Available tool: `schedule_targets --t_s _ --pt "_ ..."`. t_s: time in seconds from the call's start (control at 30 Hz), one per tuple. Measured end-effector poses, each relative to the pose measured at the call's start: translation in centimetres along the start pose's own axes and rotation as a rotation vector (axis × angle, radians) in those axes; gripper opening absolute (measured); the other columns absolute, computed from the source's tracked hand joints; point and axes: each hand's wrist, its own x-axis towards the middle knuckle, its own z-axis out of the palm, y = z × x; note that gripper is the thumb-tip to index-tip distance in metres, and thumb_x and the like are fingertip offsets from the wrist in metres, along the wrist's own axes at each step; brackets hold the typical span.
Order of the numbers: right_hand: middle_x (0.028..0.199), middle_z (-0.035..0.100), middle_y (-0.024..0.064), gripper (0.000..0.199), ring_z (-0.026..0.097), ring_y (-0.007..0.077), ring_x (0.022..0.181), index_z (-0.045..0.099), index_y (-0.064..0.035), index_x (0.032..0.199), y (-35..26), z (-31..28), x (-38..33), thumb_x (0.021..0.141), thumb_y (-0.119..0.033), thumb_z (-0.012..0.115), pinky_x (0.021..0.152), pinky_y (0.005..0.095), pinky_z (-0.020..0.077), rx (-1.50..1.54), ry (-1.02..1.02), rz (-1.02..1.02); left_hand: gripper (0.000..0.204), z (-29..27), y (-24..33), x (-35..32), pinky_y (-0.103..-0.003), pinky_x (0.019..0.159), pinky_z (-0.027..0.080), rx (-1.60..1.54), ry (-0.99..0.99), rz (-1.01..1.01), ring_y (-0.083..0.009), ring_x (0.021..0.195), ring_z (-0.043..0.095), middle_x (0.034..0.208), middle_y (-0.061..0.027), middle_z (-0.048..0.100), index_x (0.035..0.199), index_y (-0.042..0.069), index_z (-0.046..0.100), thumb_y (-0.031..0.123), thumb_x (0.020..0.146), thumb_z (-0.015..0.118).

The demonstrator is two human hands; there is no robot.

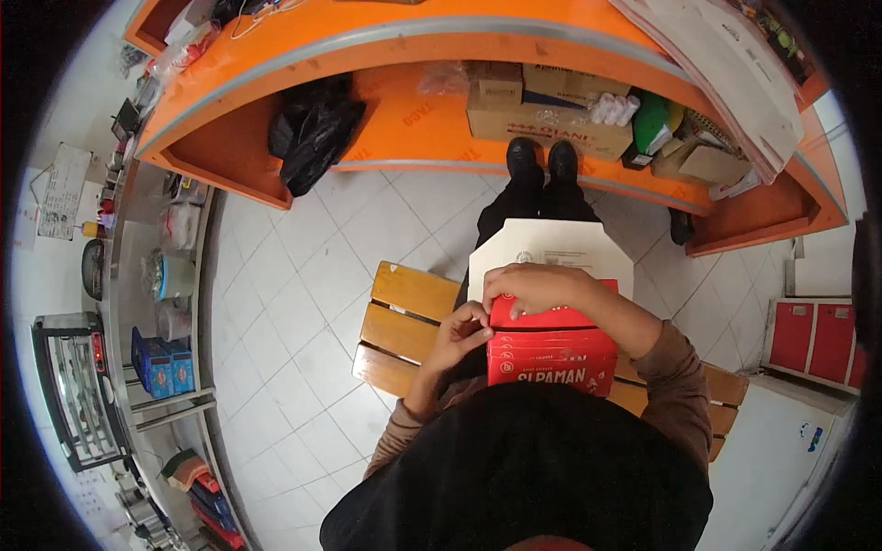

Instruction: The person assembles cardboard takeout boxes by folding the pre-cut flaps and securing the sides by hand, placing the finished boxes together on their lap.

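A stack of red printed cardboard cartons (549, 360) lies on my lap, its layered edges showing. My left hand (459, 336) pinches the left edge of the uppermost red carton (542, 319), thumb and fingertips together. Curled over that carton's far side, my right hand (533, 286) holds its red panel, the fingers bent down and partly hidden. Beneath and beyond the red cartons is a cream cardboard sheet (551, 237) with cut corners and small print, resting over my thighs. How the red and cream pieces join, I cannot tell.
I sit on a slatted wooden bench (395, 331). Ahead is an orange counter (404, 115) with a black plastic bag (317, 138) and cardboard boxes (551, 124) on its lower shelf. Metal shelving (138, 275) stands left; a white cabinet (781, 450) stands right.
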Motion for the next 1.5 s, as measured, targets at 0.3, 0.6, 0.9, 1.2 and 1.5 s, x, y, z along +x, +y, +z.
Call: schedule_targets --t_s 0.3,0.6,0.9,1.2,1.5 --pt "0.108 0.049 0.0137 0.051 0.046 0.0322 0.105 0.040 -0.0080 0.110 -2.8 1.6 -2.9 0.065 0.005 0.060 0.083 0.0387 0.0393 0.101 0.299 0.100 0.009 1.1 -0.3 0.8 -0.025 0.079 0.038 -0.042 0.167 -0.059 -0.0092 0.085 0.046 0.085 0.0017 0.047 0.080 0.007 0.049 0.007 0.080 0.059" --pt "0.127 0.035 0.0140 0.062 0.035 0.0251 0.119 0.038 -0.0066 0.119 -1.7 11.3 -15.9 0.067 -0.014 0.071 0.096 0.0372 0.0308 0.073 1.266 0.486 0.033 4.7 7.9 6.0 -0.036 0.089 0.034 0.766 0.066 0.337 -0.0256 0.107 0.044 0.113 -0.0126 0.046 0.098 0.007 0.049 0.001 0.069 0.063" --pt "0.090 0.044 0.0028 0.053 0.044 0.0157 0.091 0.038 -0.0102 0.095 1.7 12.9 -16.4 0.059 -0.008 0.077 0.082 0.0291 0.0370 0.515 1.285 0.268 0.019 13.5 3.8 15.3 -0.038 0.081 0.040 1.053 -0.992 0.209 -0.0313 0.095 0.050 0.101 -0.0133 0.052 0.094 0.008 0.057 0.016 0.078 0.055" --pt "0.078 0.044 -0.0011 0.056 0.044 0.0083 0.073 0.041 -0.0057 0.111 0.9 10.2 -16.9 0.066 -0.013 0.074 0.064 0.0218 0.0399 0.660 1.171 0.175 0.041 12.8 5.4 12.2 -0.039 0.083 0.039 0.805 -0.807 0.137 -0.0314 0.099 0.051 0.104 -0.0153 0.054 0.108 0.002 0.049 0.014 0.071 0.063" --pt "0.067 0.051 -0.0019 0.026 0.046 0.0062 0.062 0.062 -0.0025 0.094 2.3 9.6 -17.4 0.071 -0.011 0.069 0.056 0.0195 0.0386 0.610 1.056 0.312 0.020 5.6 8.4 7.0 -0.033 0.066 0.046 0.966 -0.587 -0.062 -0.0283 0.074 0.061 0.080 -0.0178 0.061 0.093 -0.001 0.057 0.009 0.076 0.059"
